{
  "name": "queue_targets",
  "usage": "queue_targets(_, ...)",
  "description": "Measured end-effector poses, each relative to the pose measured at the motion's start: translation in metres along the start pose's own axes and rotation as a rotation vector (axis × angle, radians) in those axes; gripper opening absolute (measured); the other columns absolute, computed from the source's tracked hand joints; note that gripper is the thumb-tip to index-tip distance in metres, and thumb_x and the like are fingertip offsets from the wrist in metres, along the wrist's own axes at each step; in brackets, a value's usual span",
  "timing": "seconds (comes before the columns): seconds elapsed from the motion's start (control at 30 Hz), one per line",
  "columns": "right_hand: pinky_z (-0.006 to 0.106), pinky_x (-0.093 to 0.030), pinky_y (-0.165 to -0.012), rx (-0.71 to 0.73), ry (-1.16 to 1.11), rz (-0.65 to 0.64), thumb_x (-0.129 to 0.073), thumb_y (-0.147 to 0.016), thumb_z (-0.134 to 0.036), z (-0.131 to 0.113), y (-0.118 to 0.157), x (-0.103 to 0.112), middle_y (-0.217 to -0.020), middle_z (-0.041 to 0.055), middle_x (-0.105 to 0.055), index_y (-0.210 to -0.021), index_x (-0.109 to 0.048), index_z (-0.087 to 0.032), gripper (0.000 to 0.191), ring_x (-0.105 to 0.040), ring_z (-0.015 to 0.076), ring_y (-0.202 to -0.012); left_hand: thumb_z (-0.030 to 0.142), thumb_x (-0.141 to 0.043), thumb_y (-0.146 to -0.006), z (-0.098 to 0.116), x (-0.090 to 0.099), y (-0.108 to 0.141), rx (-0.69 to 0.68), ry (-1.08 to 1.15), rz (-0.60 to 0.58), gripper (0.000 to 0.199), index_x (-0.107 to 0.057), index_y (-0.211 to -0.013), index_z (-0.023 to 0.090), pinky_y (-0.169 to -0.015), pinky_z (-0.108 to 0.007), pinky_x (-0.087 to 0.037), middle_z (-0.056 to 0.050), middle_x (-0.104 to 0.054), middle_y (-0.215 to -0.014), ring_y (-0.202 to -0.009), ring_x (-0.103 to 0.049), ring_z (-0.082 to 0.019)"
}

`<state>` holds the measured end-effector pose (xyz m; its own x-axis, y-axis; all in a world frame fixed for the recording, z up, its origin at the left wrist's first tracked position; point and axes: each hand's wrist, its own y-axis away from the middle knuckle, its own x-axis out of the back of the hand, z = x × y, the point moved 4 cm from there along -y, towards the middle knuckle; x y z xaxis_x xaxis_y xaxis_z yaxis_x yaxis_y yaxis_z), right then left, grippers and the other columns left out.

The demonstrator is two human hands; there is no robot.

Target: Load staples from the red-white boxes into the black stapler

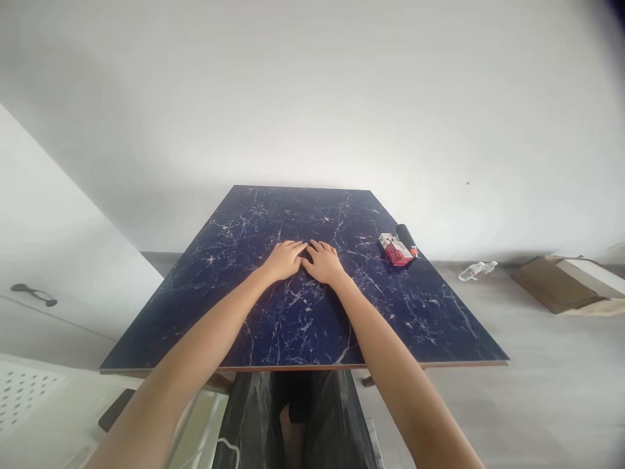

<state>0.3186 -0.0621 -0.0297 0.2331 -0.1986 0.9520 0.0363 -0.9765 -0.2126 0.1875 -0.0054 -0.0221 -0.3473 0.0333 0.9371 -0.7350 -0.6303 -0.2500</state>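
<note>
Both of my hands rest palm down near the middle of a dark blue, marble-patterned table (303, 326). My left hand (284, 260) lies flat with its fingers stretched out and pointing to the right. Beside it, my right hand (322, 262) is also flat, its fingers pointing up and to the left. The fingertips of the two hands meet or nearly meet. Neither hand holds anything. To the right of my right hand, near the table's right edge, lies a red and white box (396, 250). A black cylindrical object (405, 237) with an orange part at its near end lies against it.
A pale wall (303, 98) stands behind the table. On the floor to the right are clear plastic bottles (472, 271) and an open cardboard box (551, 286). A white cabinet or door with a dark handle (34, 294) is at left. A dark flat object (116, 410) lies lower left.
</note>
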Motion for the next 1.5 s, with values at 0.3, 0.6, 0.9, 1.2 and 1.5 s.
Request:
queue_targets(0.3, 0.051, -0.028, -0.120, -0.015, -0.038, 0.022, -0.045, -0.102, -0.042, 0.010, 0.000, 0.002, -0.157, 0.0106, -0.049, -0.147, -0.056, -0.021, 0.051, -0.039, 0.0336, -0.146, 0.023, -0.040, -0.098, 0.003, -0.006, 0.000, 0.000, -0.033, 0.023, 0.052, -0.053, -0.147, 0.013, -0.119, -0.051, -0.034, -0.014, -0.053, -0.153, -0.142, -0.044, -0.031)
queue_targets(0.6, 0.051, -0.028, -0.120, -0.003, -0.056, 0.027, -0.043, -0.103, -0.042, 0.013, 0.001, 0.000, -0.157, 0.0108, -0.050, -0.147, -0.056, -0.021, 0.050, -0.039, 0.0328, -0.147, 0.025, -0.037, -0.100, 0.004, -0.006, 0.000, 0.007, -0.054, 0.001, 0.051, -0.056, -0.146, 0.015, -0.117, -0.052, -0.036, -0.013, -0.052, -0.154, -0.142, -0.044, -0.031)
queue_targets(0.9, 0.053, -0.030, -0.119, 0.020, -0.048, 0.013, -0.043, -0.103, -0.040, 0.014, 0.002, -0.002, -0.157, 0.0129, -0.049, -0.146, -0.056, -0.019, 0.049, -0.039, 0.0349, -0.146, 0.027, -0.037, -0.101, 0.005, -0.008, 0.001, 0.021, -0.041, -0.026, 0.049, -0.058, -0.144, 0.016, -0.117, -0.053, -0.035, -0.013, -0.051, -0.155, -0.143, -0.042, -0.032)
queue_targets(1.2, 0.052, -0.026, -0.123, 0.031, -0.060, -0.057, -0.042, -0.104, -0.039, 0.014, 0.002, -0.001, -0.160, 0.0144, -0.044, -0.151, -0.051, -0.017, 0.053, -0.035, 0.0338, -0.151, 0.028, -0.034, -0.103, 0.001, -0.011, 0.001, -0.019, -0.052, 0.008, 0.049, -0.057, -0.144, 0.015, -0.118, -0.052, -0.035, -0.014, -0.052, -0.154, -0.144, -0.042, -0.032)
queue_targets(1.5, 0.056, -0.031, -0.120, 0.076, -0.020, -0.110, -0.042, -0.103, -0.037, 0.007, 0.011, 0.008, -0.160, 0.0190, -0.043, -0.152, -0.049, -0.012, 0.055, -0.036, 0.0408, -0.148, 0.025, -0.033, -0.102, 0.004, -0.010, 0.002, -0.024, -0.083, -0.004, 0.050, -0.057, -0.143, 0.011, -0.117, -0.050, -0.036, -0.014, -0.051, -0.155, -0.143, -0.043, -0.032)
